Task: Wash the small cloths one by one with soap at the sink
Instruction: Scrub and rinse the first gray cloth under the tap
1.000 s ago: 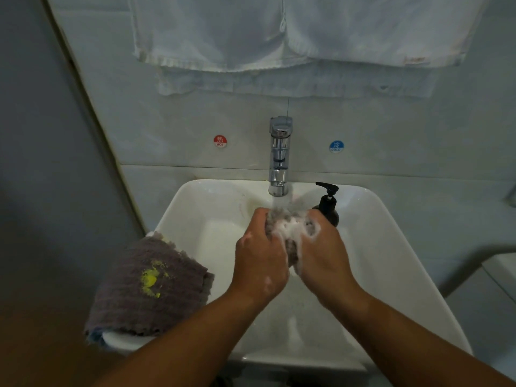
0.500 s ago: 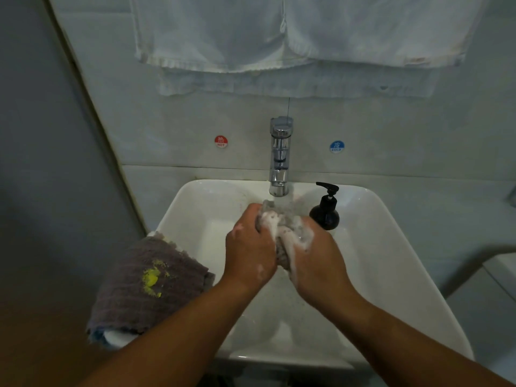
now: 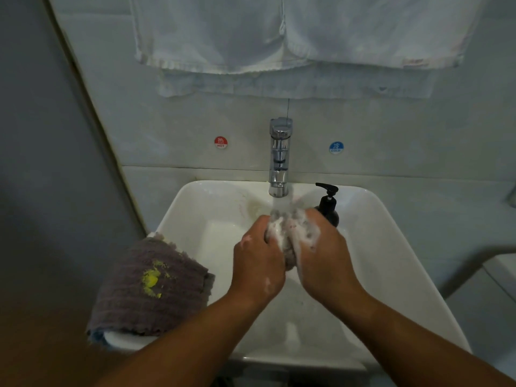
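Moved a touch to the right since half a second ago, with the right hand (image 3: 325, 258) now overlapping the foot of the black soap bottle (image 3: 328, 203). Clutching one grey sudsy cloth (image 3: 289, 238) between left hand (image 3: 258, 263) and right, fingers (image 3: 257, 227) of both curled tight around it, foam over the knuckles. Held straight under the running tap (image 3: 280, 157), above the white sink (image 3: 391, 247). Draped over the sink's left rim: a grey stained cloth (image 3: 150, 286) with a yellow blotch. Hanging on the wall above: white towels (image 3: 279, 32). Stuck either side of the tap: red hot sticker (image 3: 221, 142), blue cold sticker (image 3: 336, 147).
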The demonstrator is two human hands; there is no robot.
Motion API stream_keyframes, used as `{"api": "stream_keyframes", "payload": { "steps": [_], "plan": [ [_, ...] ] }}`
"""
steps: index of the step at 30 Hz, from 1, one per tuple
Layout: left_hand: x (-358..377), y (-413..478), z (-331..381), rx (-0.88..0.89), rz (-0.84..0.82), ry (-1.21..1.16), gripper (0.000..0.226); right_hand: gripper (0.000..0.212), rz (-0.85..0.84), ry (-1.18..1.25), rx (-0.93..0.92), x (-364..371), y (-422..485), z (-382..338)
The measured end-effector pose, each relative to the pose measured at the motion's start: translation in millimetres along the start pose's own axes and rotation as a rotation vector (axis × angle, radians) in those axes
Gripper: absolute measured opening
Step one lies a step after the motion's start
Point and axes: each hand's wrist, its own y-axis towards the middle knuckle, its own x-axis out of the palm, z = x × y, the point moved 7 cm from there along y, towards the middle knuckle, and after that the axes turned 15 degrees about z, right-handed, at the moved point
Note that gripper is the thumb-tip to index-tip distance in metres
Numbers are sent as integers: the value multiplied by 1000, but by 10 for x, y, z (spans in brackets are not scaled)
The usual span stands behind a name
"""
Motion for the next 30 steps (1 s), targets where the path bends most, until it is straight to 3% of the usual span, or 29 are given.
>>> {"api": "stream_keyframes", "payload": {
  "steps": [3, 5, 8, 12, 14, 17, 20, 23, 26, 30],
  "plan": [
    [15, -103, 85, 13, -25, -29, 27, 12, 25, 13, 148, 17, 91, 105],
    [-26, -32, 124, 38, 12, -31, 28, 20, -74, -58, 74, 123, 1, 97],
    [-61, 129, 72, 16, 59, -5, 26, 11, -222, -129, -105, 262, -197, -6],
    [-1, 30, 69, -5, 7, -15, 28, 11, -38, 183, 115, 80, 30, 17],
    [15, -83, 127, 7, -37, -30, 28, 17, 16, 150, 192, 94, 116, 126],
    [-18, -1, 138, 33, -10, -34, 29, 25, -99, 17, 173, 269, -68, 196],
    [-62, 181, 53, 29, 50, 9, 25, 10, -202, 23, 75, 312, -231, 81],
    [11, 106, -12, 9, -31, -11, 25, 6, -109, 119, 55, 176, -67, -8],
    [80, 1, -10, 13, -101, -41, 26, 7, 27, 172, 183, 78, 45, 75],
    [97, 82, -39, 43, -145, -12, 24, 9, -46, 62, 271, 174, -15, 255]
  ]
}}
